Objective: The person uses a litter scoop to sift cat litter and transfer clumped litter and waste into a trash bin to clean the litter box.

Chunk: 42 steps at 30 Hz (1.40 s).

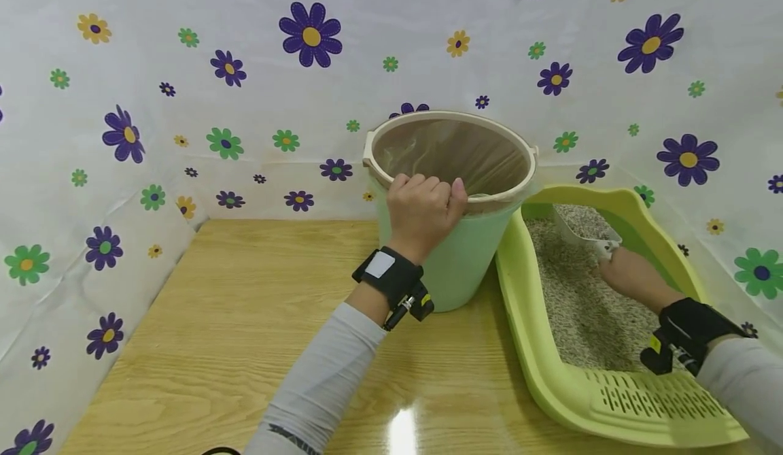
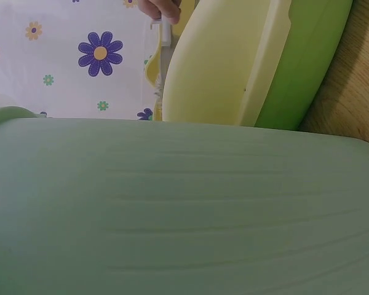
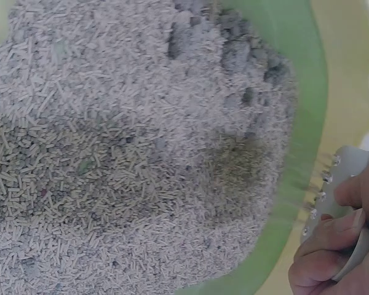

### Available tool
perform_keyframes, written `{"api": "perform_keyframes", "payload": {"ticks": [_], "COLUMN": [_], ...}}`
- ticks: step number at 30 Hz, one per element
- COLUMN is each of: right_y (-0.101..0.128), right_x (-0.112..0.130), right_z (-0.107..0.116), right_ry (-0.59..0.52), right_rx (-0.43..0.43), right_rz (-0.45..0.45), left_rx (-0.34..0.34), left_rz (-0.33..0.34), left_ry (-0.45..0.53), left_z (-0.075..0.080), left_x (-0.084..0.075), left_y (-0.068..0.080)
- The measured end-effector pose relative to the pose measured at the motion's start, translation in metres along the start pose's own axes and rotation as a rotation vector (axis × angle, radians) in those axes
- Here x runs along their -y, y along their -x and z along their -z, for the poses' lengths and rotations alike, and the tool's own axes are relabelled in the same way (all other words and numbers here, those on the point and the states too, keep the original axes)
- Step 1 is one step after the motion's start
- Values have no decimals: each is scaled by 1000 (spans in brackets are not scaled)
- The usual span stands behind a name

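Head view, left side: floral cloth hangs as backdrop and drapes down over the left edge of a wooden table.

Centre: pale green bucket stands upright on the table, against the backdrop. A thin translucent bag lines the inside, and a beige ring sits around the rim. Left hand is at the near rim, fingers curled over the edge into the opening, thumb up on the right; it grasps the rim. Grey sleeve and black wrist strap run back toward the viewer. Left wrist view is filled by the ribbed green bucket wall, with the outer side of the litter tray above it.

Right: yellow-green litter tray rests on the table, its left wall just beside the bucket, possibly touching; contact cannot be resolved. A slotted step forms its near end. Grey pellet litter fills the basin. Right hand is low over the litter, gripping the handle of a white slotted scoop. Scoop blade points to the far end of the tray and carries some litter. Right wrist view: fingers wrapped around the scoop handle at the frame's right edge; litter below shows darker clumped patches near the green wall.
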State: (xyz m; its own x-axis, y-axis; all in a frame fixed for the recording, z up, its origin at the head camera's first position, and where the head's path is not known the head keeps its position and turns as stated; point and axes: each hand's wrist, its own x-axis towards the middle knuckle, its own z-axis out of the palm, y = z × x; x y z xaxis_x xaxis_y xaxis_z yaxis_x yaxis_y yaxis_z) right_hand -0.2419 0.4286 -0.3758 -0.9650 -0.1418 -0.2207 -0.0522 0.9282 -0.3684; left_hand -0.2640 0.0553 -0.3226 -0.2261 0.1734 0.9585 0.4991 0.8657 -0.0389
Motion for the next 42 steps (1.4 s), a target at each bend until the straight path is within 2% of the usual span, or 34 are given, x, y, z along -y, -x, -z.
{"api": "perform_keyframes", "payload": {"ticks": [9,21,30,42], "right_y": [8,11,9,7], "right_x": [10,18,25,36], "right_z": [13,16,20,33], "right_ry": [-50,-52,-123,-78], "right_rx": [-94,-258,-287,-367], "right_rz": [-63,-8,-33,-45], "left_rx": [7,12,6,3], "left_rz": [-9,-11,-21,-17], "left_ry": [-3,-18,-37,-35], "left_z": [2,4,3,1], "left_x": [2,2,2,3], "left_y": [0,1,2,2]}}
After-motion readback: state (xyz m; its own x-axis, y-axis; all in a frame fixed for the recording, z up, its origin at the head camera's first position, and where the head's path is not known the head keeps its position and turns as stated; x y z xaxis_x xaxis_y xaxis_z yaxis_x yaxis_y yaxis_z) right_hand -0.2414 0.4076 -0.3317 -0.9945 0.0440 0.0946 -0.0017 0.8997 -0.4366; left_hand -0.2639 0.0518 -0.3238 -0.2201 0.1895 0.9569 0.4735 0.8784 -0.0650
